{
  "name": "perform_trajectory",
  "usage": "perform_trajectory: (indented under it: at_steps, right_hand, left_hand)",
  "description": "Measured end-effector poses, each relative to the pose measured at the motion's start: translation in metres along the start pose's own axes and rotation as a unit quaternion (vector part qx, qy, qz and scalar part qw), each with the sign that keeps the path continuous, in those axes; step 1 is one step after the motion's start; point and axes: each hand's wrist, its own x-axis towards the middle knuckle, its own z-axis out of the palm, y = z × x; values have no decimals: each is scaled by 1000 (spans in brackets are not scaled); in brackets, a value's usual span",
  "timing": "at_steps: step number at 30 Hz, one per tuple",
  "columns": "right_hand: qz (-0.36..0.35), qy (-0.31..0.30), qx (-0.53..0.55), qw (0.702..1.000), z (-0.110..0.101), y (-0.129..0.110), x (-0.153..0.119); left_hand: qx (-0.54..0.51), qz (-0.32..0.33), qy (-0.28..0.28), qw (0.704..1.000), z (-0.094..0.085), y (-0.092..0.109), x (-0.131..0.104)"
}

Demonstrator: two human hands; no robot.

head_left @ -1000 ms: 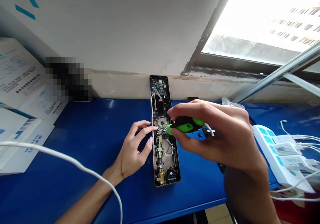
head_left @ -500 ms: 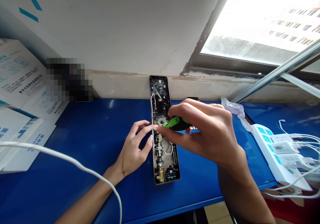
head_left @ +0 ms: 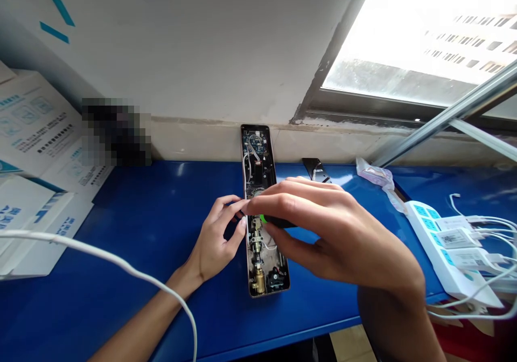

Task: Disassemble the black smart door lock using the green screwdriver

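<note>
A long, narrow black smart lock panel [head_left: 285, 265] lies opened up on the blue table, its inside facing up. A circuit board [head_left: 255, 142] sits at its far end and a brass part [head_left: 259, 282] at its near end. My left hand [head_left: 220, 232] holds the panel's left edge, fingertips and thumb against the side wall. Over the panel's middle, my right hand [head_left: 335, 232] is closed round a black and green screwdriver [head_left: 278, 221]. The fingers cover most of the handle, and its tip is hidden.
White cartons [head_left: 44, 130] are stacked at the left. A black plate [head_left: 317, 170] lies near the wall, with a clear plastic bag [head_left: 375, 176] to its right. A white power strip [head_left: 440, 249] with plugged-in adapters stands at the right. One white cable [head_left: 121, 262] crosses the left foreground.
My right hand has turned over the screwdriver, its fingers now reaching further left and covering more of the handle. The black plate shows more. My left hand stays at the panel's edge.
</note>
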Motion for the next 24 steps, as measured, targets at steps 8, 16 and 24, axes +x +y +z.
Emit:
perform_trajectory:
  at_steps: [8,16,24]
  right_hand:
    - [39,109,-123,986,11,3,2]
    - [3,105,-62,993,16,7,9]
    - [12,104,-115,988,20,14,6]
  left_hand:
    - [-16,5,0,1000,-1,0,-1]
    - [-20,9,4,1000,-1,-1,0]
    - [-19,2,3,1000,-2,-1,1]
